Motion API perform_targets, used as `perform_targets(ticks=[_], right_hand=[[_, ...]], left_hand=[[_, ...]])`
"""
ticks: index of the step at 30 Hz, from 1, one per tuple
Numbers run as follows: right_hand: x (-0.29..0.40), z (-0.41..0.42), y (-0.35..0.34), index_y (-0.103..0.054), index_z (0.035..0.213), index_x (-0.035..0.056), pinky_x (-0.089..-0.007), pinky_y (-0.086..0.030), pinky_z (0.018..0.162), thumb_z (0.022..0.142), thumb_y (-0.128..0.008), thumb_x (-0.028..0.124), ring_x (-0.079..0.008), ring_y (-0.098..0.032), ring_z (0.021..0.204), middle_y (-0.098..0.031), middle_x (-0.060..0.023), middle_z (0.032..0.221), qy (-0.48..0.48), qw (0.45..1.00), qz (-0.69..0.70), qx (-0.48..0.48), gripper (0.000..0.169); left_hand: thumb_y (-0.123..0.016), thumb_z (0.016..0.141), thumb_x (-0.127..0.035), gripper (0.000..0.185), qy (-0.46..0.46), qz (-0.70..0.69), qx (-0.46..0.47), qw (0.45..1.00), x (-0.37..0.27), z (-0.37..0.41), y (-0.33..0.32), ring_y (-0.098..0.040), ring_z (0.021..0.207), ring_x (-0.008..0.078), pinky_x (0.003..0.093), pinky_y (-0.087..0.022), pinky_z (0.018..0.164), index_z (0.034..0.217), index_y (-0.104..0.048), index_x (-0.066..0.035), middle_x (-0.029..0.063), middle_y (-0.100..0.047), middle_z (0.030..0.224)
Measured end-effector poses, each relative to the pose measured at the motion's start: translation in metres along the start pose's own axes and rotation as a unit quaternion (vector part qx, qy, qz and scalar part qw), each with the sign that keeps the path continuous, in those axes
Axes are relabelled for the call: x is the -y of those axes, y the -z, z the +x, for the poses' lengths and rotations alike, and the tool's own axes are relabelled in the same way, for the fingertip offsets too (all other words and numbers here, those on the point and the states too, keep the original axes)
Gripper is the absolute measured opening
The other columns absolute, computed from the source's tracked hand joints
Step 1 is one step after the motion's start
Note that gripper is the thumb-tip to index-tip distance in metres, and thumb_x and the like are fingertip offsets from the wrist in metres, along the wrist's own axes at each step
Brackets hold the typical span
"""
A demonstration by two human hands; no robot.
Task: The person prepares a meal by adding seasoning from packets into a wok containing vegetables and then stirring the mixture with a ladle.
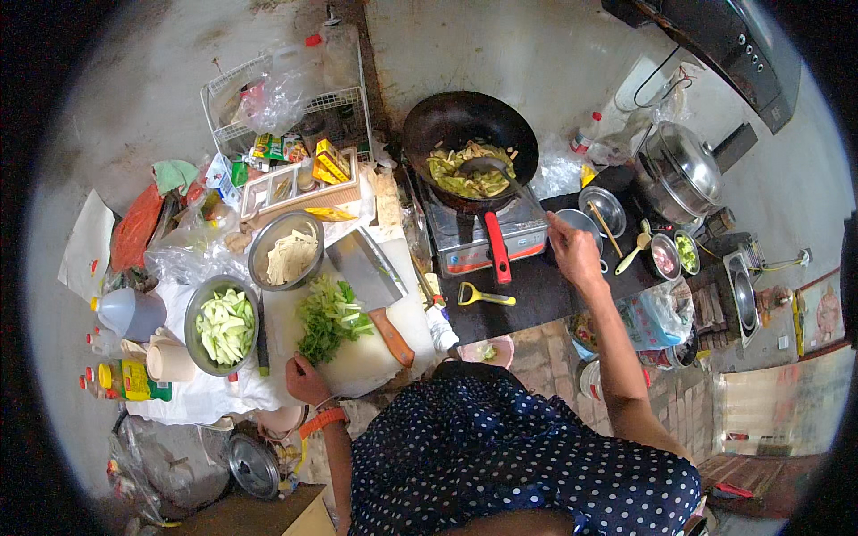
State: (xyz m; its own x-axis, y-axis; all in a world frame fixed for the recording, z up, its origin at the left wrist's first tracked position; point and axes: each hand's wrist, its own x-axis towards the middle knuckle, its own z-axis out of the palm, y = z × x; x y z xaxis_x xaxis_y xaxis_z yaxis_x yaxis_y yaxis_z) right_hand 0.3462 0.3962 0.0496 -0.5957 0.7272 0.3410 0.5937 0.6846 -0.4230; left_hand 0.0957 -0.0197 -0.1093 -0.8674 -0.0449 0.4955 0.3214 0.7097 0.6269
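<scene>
My right hand (575, 252) grips the handle of a dark metal spatula (493, 167), whose blade rests in a black wok (429, 127). Sliced green vegetable and pale strips (462, 175) lie in the wok, which sits on a portable stove (469, 249) with its red handle (496, 248) towards me. Beside the near left edge of a white cutting board (415, 315), my left hand (307, 379) has curled fingers; whether anything is in them is hidden. Chopped greens (328, 318) and a cleaver (365, 264) with a wooden handle lie on the board.
Left of the board stand a bowl of sliced green vegetable (226, 327) and a bowl of pale strips (290, 258). A yellow peeler (484, 296) lies before the stove. At right are small bowls (665, 257), a lidded steel pot (684, 174) and a range hood (744, 50) overhead.
</scene>
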Motion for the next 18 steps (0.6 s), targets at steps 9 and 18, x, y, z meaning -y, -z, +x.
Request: perform_targets(ticks=[9, 18], right_hand=[[0.003, -0.001, 0.004, -0.060, 0.111, 0.0104, -0.0418, -0.048, 0.064, 0.085, -0.055, 0.017, -0.0363, -0.062, 0.072, -0.061, -0.0229, 0.077, -0.028, 0.997, -0.041, 0.054, 0.028], [-0.016, 0.003, -0.003, -0.064, 0.105, 0.0171, -0.0480, -0.048, 0.061, 0.083, -0.055, 0.020, -0.0375, -0.061, 0.068, -0.061, -0.0205, 0.072, -0.006, 0.999, -0.045, 0.012, 0.024]], left_hand=[[-0.047, 0.089, -0.029, 0.034, 0.006, 0.025, 0.035, 0.999, 0.002, 0.001, 0.000, -0.051, 0.057, 0.0364, 0.0438, -0.039, 0.054, 0.073, -0.056, 0.000, 0.0186, -0.057, 0.067], [-0.046, 0.090, -0.029, 0.035, 0.010, -0.001, 0.022, 1.000, -0.004, -0.001, 0.000, -0.050, 0.057, 0.0367, 0.0442, -0.039, 0.054, 0.071, -0.054, 0.000, 0.0187, -0.056, 0.065]])
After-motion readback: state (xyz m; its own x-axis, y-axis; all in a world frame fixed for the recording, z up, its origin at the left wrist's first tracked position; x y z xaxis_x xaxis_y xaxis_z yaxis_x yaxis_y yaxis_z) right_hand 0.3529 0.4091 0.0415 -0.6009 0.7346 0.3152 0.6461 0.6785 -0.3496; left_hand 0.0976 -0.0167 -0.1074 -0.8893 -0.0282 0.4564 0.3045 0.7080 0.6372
